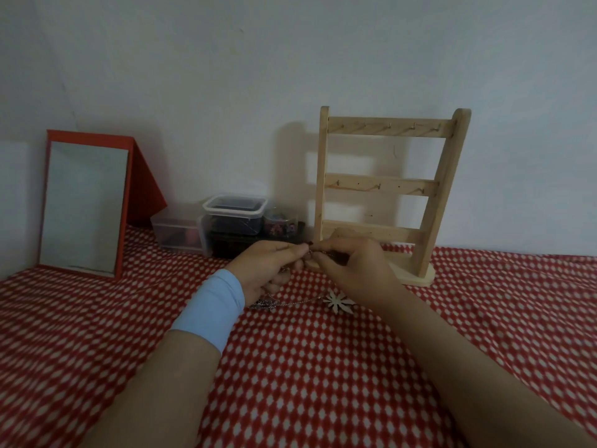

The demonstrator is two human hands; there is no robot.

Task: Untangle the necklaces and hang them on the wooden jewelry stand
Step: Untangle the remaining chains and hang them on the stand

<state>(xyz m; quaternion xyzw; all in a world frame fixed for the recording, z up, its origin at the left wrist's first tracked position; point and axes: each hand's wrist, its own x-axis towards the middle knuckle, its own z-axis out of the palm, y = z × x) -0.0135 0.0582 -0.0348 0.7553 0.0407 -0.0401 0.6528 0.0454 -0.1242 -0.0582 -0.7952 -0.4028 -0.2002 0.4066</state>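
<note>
- Red cloth with a white diamond print point(323, 367) is spread over the surface, and a pale wall point(226, 76) is seen behind it.
- The left hand point(271, 263), with a light blue band point(210, 310) worn at the wrist, is held with fingers curled.
- A thin chain of the necklaces point(290, 303) is pinched at its fingertips.
- The right hand point(349, 266) is brought fingertip to fingertip with it, curled and pinched on the same tangle.
- The knot between the fingertips cannot be made out.
- The remaining chain is laid on the cloth beneath the hands, together with a white flower-shaped pendant point(337, 302) partly hidden by the right wrist.
- The wooden jewelry stand point(387, 189) is set upright just behind the hands, its base partly covered by them.
- Clear plastic boxes point(234, 210) and a red-framed mirror point(84, 205) are placed further left against the wall.
</note>
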